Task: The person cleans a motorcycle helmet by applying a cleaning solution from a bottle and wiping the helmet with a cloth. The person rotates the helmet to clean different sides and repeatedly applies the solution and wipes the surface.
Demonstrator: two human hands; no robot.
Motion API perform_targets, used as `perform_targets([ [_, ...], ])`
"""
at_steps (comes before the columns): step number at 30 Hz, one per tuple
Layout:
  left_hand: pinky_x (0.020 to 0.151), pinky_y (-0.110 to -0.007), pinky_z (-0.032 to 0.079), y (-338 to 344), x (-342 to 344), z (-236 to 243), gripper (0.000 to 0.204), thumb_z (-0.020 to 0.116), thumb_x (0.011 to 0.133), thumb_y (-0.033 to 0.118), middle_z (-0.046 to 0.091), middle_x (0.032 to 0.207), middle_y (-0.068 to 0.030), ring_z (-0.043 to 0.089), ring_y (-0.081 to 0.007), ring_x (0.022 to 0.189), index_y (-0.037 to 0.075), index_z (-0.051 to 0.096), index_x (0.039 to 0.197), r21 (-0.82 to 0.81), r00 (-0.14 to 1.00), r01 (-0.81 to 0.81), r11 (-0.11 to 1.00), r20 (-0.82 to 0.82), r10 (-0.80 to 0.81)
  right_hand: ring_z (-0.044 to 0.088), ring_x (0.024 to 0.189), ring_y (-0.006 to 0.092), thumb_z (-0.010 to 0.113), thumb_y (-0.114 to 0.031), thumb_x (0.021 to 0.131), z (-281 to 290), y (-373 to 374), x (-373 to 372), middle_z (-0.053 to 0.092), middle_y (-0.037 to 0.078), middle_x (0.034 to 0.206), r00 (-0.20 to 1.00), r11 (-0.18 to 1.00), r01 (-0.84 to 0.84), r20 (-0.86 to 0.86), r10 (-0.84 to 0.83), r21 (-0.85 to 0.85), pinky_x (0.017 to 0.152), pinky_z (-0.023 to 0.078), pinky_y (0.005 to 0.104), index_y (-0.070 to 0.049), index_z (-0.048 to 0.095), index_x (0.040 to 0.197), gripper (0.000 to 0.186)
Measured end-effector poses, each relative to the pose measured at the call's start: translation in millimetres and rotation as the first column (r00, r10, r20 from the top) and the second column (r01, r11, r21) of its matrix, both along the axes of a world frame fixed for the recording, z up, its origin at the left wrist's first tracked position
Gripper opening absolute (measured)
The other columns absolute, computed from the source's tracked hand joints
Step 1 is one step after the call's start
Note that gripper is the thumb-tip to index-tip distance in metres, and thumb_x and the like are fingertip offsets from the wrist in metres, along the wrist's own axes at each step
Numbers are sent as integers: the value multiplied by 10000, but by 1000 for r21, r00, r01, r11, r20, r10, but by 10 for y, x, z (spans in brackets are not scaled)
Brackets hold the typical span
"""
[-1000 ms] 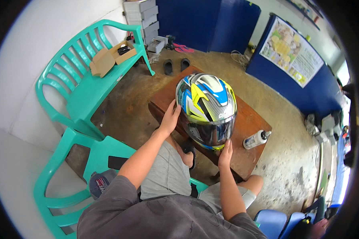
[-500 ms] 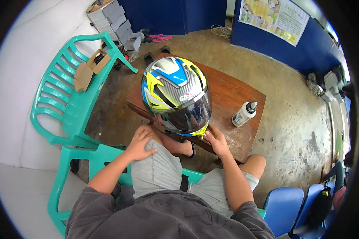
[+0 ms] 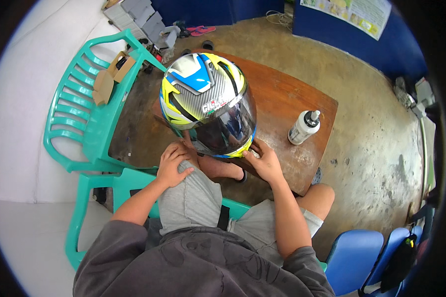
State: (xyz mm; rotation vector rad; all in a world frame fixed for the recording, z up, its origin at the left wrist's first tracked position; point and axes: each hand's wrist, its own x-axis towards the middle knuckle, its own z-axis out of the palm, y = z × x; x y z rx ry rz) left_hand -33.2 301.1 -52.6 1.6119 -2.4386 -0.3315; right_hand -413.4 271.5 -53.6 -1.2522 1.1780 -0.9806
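A full-face motorcycle helmet (image 3: 208,104) in yellow, blue, white and grey stands on the brown wooden table (image 3: 292,94), its dark visor angled toward me and slightly right. My right hand (image 3: 265,162) grips the helmet's lower rim at the right, thumb in front and the other fingers partly hidden. Resting on my left knee, my left hand (image 3: 172,166) holds nothing and its fingers are spread. To the right of the helmet, a white bottle (image 3: 301,131) with a black nozzle cap is upright on the table.
A green plastic bench (image 3: 96,133) at the left bears an opened cardboard box (image 3: 111,79). Grey drawers (image 3: 139,20) and pink slippers (image 3: 201,30) are at the far left. Blue chairs (image 3: 354,257) stand at the lower right, near a hanging black bag (image 3: 399,262).
The helmet has shifted a little left relative to the bottle and turned slightly, with my right hand staying at its rim. My left hand remains on the knee. The whole view has shifted slightly.
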Motion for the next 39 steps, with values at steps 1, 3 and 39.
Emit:
perform_targets([
  [1,1219,-545,310,-3,-7,-4,539,754,900,509,644,1409,-85,419,-373,1491,113,732,1266,-5,1000,-8,1000,9,8,611,1394,354,786,-206,952,-2,-1,7,649,297,1426,998,1000,18,-61,-18,-10,1133,502,423,121,505,1488,687],
  [3,1219,-545,309,-3,-7,-9,531,752,903,509,644,1416,-82,422,-372,1492,115,734,1259,12,999,-29,1000,31,28,621,1381,365,792,-219,934,5,3,17,657,302,1409,999,999,29,-39,-30,-24,1133,502,430,112,521,1476,691],
  [39,1214,-533,329,-7,4,-15,492,741,972,344,575,1478,-169,443,-404,1465,69,656,1370,-58,958,-145,988,-259,125,632,788,178,781,-213,978,99,60,395,663,108,904,917,919,395,51,-395,10,721,521,330,21,678,912,264],
])
